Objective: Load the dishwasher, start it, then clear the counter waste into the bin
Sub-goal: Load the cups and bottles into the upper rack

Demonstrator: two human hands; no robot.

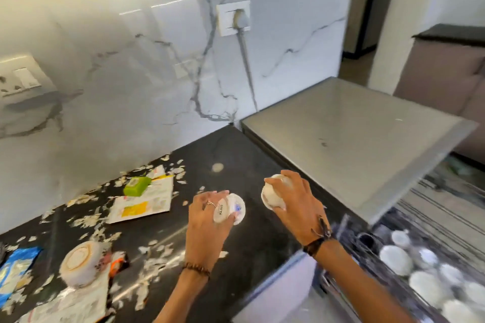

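The right hand (294,202) grips a white cup (273,195) and the left hand (207,220) another cup (231,208) over the littered tabletop (249,160), so loading continues, I judge: next, carry both rightward into the dishwasher rack (367,246) among its bowls.

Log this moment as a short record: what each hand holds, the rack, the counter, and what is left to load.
left hand: grips a small white cup with a blue mark
right hand: fingers curled round a white cup
dishwasher rack: pulled out, white dishes already in it
counter: black, strewn with paper scraps, wrappers and a green block
left to load: upturned white bowl
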